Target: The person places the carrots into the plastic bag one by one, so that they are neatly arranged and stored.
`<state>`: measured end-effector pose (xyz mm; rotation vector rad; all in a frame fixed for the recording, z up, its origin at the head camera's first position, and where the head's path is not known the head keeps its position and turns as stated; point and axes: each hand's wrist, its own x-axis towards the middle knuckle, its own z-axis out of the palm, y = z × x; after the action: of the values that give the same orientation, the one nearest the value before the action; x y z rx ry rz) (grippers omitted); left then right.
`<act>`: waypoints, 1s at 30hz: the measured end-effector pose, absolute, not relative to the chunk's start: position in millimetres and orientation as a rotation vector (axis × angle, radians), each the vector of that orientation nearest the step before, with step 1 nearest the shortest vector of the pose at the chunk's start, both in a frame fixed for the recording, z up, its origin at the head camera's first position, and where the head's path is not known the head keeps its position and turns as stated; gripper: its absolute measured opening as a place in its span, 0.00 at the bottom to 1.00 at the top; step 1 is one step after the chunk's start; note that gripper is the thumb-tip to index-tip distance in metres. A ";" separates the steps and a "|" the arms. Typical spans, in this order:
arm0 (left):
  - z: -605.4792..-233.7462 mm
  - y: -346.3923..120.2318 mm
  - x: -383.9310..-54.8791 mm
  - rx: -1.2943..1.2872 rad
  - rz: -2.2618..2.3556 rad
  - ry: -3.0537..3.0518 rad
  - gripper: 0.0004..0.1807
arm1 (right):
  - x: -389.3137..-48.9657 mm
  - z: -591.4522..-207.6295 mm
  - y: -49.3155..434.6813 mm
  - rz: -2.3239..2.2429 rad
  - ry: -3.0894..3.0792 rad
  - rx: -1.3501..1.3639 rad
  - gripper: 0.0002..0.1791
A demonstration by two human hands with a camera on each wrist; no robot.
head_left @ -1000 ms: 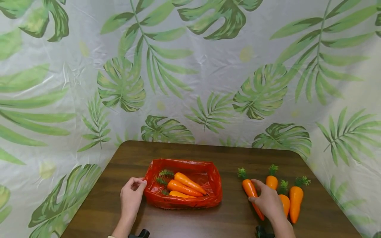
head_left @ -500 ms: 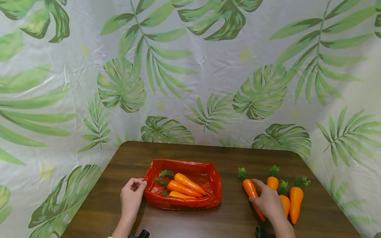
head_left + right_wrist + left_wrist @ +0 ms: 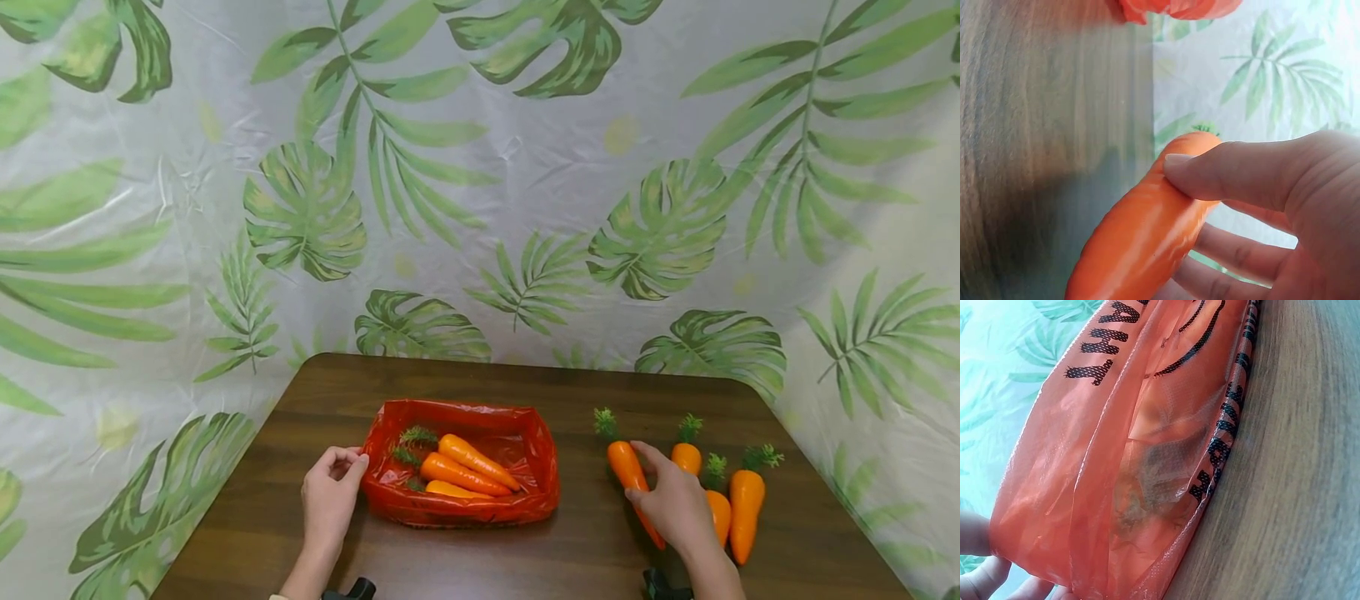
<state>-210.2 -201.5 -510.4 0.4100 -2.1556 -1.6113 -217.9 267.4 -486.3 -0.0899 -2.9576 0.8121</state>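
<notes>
A red plastic bag [image 3: 461, 508], opened wide like a tray, sits on the table; black print shows on its side in the left wrist view. Inside lie three orange carrots [image 3: 468, 477] with green tufts toward the left. My left hand [image 3: 330, 492] holds the bag's left end, with thumb and fingertips at its edge. To the right, my right hand [image 3: 675, 504] grips a carrot [image 3: 1141, 231] by its upper part, thumb on one side and fingers round the other. The carrot's green top points away from me, and its tip slants down toward the table.
Right of the right hand lie three more carrots: one far [image 3: 686, 457], one partly behind the hand [image 3: 718, 512], one outermost [image 3: 745, 517]. The dark wooden table [image 3: 480, 562] ends at a leaf-patterned curtain [image 3: 525, 192]. Black wrist mounts [image 3: 360, 589] show at the front.
The carrot in my right hand has shifted slightly up and to the left, its leafy end rising. My left hand and the bag stay in place.
</notes>
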 end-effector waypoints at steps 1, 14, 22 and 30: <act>-510.4 -201.6 -210.1 0.407 -1.609 -2.157 0.08 | -217.9 -485.8 266.8 0.814 -2.955 -0.083 0.42; -513.6 -202.9 -211.0 0.394 -1.614 -2.152 0.08 | -216.2 -478.4 256.9 0.820 -2.901 -0.027 0.42; -512.8 -203.3 -212.7 0.379 -1.601 -2.148 0.07 | -215.9 -473.5 248.6 0.808 -2.862 0.024 0.42; -514.3 -203.9 -211.4 0.386 -1.628 -2.146 0.07 | -219.0 -468.0 243.6 0.795 -2.833 0.082 0.42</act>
<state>-211.4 -203.9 -514.3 0.3856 -2.1457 -1.6283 -219.0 243.6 -468.0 0.0825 -2.8327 0.7951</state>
